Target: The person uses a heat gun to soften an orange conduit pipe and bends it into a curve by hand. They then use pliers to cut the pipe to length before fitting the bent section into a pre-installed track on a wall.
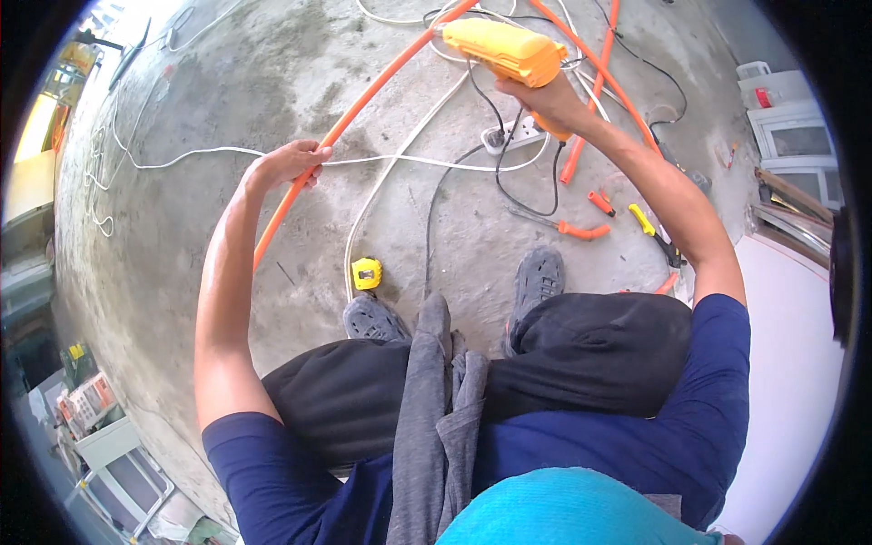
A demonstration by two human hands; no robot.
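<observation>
My left hand [295,163] is closed around a long orange tube [363,100] that runs up diagonally from lower left. My right hand [540,95] grips a yellow heat gun [504,45], its nozzle pointing left at the upper part of that tube. Beneath the heat gun lies a white power strip [522,132] with black cords. Below my right forearm are pliers with orange handles [583,231], a short orange piece [599,202] and a tool with a yellow-and-black handle [641,218]. A yellow tape measure [367,272] lies by my left shoe [372,322].
More orange tubes [581,136] and loose white cables [209,153] lie on the concrete floor [173,254]. A white panel [786,336] and stacked frames [786,136] stand along the right. Assorted items, including a pale metal stand [113,454], line the left edge.
</observation>
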